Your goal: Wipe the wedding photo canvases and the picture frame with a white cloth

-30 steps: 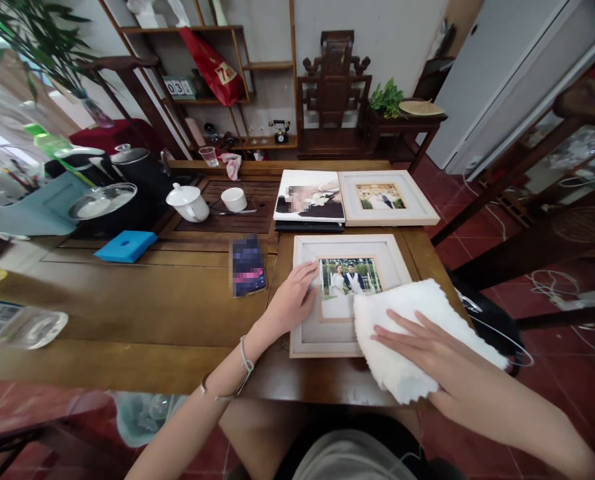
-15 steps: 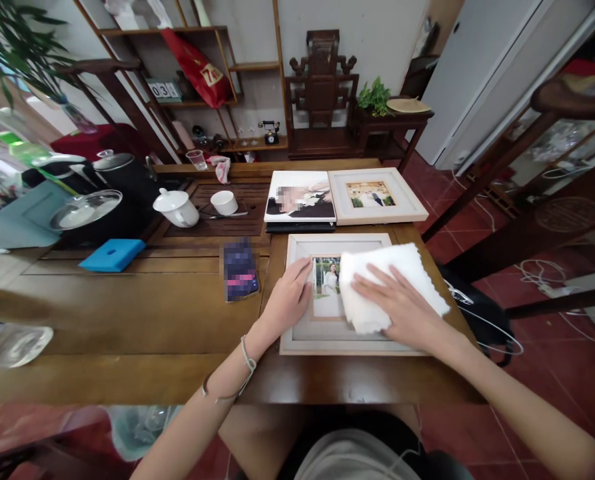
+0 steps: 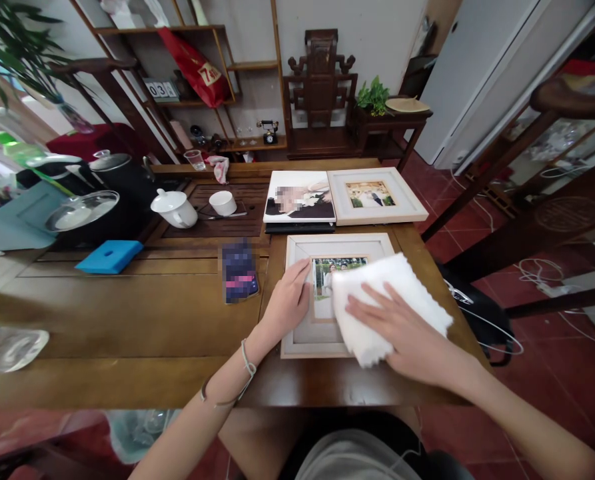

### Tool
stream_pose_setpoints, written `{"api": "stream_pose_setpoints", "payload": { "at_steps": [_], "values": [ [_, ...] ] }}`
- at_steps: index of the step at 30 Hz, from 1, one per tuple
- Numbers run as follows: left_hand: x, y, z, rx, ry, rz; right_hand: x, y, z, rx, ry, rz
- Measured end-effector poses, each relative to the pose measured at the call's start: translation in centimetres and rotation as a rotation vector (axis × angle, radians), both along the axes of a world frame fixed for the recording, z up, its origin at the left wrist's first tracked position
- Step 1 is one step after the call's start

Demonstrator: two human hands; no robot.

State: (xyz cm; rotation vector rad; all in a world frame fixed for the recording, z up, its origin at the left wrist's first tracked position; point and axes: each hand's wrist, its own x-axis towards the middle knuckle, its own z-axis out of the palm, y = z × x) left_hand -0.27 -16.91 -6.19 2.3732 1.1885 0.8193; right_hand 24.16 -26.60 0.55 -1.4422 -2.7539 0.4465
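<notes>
A pale picture frame [image 3: 297,333] lies flat on the wooden table in front of me, with a photo of people outdoors [image 3: 322,275] in its middle. My left hand [image 3: 288,300] rests on the frame's left side, fingers stretched out flat near the inner border. Under my right hand [image 3: 390,319] is a folded white cloth [image 3: 411,283], held against the frame by the spread fingers. The cloth covers the right part of the photo and the frame's lower right corner, and its edge hangs past the frame's front side.
Behind the frame lie a photo album [image 3: 300,212] and another framed picture [image 3: 392,212]. A phone [image 3: 240,273] is left of my left hand. Farther left are a blue box [image 3: 110,257], a lidded white teapot [image 3: 174,208], a white cup [image 3: 222,202] and a dark kettle [image 3: 120,177].
My right hand has slid the cloth toward me and slightly left, uncovering more of the photo's top. My left hand stays in place on the frame.
</notes>
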Motion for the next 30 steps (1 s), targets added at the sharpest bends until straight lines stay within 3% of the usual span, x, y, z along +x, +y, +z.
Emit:
{"api": "stream_pose_setpoints", "payload": {
  "at_steps": [3, 5, 7, 13, 17, 21, 27, 30],
  "values": [
    [0.0, 0.1, 0.1, -0.002, 0.003, -0.013, 0.4, -2.9, 1.7, -0.167, 0.094, 0.086],
    [0.0, 0.1, 0.1, -0.005, 0.008, -0.015, 0.9, -2.5, 1.7, -0.208, 0.115, 0.093],
    [0.0, 0.1, 0.1, -0.003, 0.010, -0.013, 1.5, -0.5, 0.8, -0.154, 0.103, 0.050],
    [-0.1, 0.2, 0.0, 0.025, -0.002, -0.017, 3.2, 8.6, -2.6, 0.293, -0.006, -0.199],
    [-0.1, 0.2, 0.0, 0.022, -0.028, -0.011, 2.9, 10.9, -2.8, 0.354, -0.079, -0.247],
    [0.0, 0.2, -0.1, 0.024, -0.052, -0.005, 1.4, 7.8, -2.4, 0.292, -0.115, -0.207],
    [0.1, 0.1, -0.1, 0.001, -0.035, 0.007, -0.2, -2.1, 0.8, -0.001, -0.056, -0.036],
    [0.0, 0.1, -0.1, -0.002, -0.038, 0.004, 0.4, -3.6, 1.9, -0.110, 0.025, 0.025]
  ]
}}
